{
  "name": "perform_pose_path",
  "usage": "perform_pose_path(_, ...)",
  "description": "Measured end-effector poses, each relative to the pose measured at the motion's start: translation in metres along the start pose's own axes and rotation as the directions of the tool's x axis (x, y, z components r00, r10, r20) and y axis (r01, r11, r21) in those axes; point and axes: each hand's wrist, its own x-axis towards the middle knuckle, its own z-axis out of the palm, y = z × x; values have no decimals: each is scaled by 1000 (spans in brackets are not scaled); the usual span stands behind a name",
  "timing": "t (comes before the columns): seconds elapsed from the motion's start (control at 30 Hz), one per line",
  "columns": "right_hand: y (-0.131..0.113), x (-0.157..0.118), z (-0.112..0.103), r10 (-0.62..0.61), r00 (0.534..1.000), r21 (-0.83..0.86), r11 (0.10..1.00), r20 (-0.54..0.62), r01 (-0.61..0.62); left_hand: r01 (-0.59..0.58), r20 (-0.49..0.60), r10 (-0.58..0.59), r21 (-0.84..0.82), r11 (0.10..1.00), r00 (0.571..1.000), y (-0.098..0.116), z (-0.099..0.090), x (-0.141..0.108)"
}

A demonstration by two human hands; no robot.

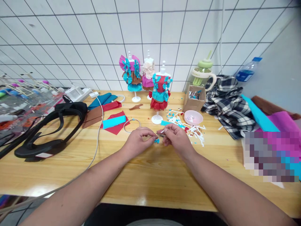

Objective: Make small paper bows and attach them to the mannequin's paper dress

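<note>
My left hand [142,139] pinches a small blue crepe-paper bow [156,141] between thumb and fingertips. Close beside it, my right hand [176,138] is closed round a small, dark, metallic tool [161,135], mostly hidden by the fingers. A short white strip [162,131] also shows at the right fingertips. Behind the hands stands a mini dress form [156,118] on a white base, wearing a red and blue paper dress [160,91] trimmed with blue bows.
Two more dressed forms [135,70] stand against the tiled wall. White paper strips [176,119], a pink bowl [193,117] and a cardboard box [194,102] lie to the right. Coloured paper [115,122], a wire ring [124,125], a cable [97,141] and a black headset [61,147] occupy the left.
</note>
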Motion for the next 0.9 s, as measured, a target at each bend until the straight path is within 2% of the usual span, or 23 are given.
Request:
perform_pose_path(0.1, -5, 7, -10, 9, 998, 63, 998, -69, -5, -10, 8, 10, 2, 1000, 1000, 0, -1, 0)
perform_pose_path(0.17, -8, 13, -20, -51, 990, 30, 998, -132, 55, -12, 7, 12, 8, 1000, 1000, 0, -1, 0)
perform_pose_path(0.27, -11, 25, -39, -198, 957, -158, 973, -212, 167, -11, -1, 11, 12, 1000, 1000, 0, -1, 0)
perform_pose_path(0.33, -9, 32, -50, -289, 934, -344, 916, -209, 206, -10, 0, 10, 9, 1000, 1000, 0, -1, 0)
perform_pose_path(0.4, -4, 37, -58, -326, 922, -465, 862, -208, 200, -7, 1, 7, 8, 1000, 1000, 1, -1, -1)
perform_pose_path(0.47, 4, 41, -64, -324, 922, -478, 857, -213, 191, -6, 0, 6, 7, 1000, 1000, 2, -2, -1)
perform_pose_path(0.57, 12, 45, -68, -353, 919, -529, 821, -177, 214, -3, -6, 3, 9, 1000, 1000, 4, -3, -1)
perform_pose_path(0.7, 8, 42, -67, -477, 872, -711, 651, -108, 268, -5, -19, 5, 4, 1000, 1000, 4, -4, -1)
perform_pose_path(0.77, 3, 38, -63, -527, 844, -755, 593, -100, 280, -14, -21, 14, 1, 1000, 1000, 4, -3, -1)
perform_pose_path(0.9, -5, 32, -55, -528, 832, -747, 620, -170, 241, -21, -17, 22, 8, 1000, 1000, 3, -3, -1)
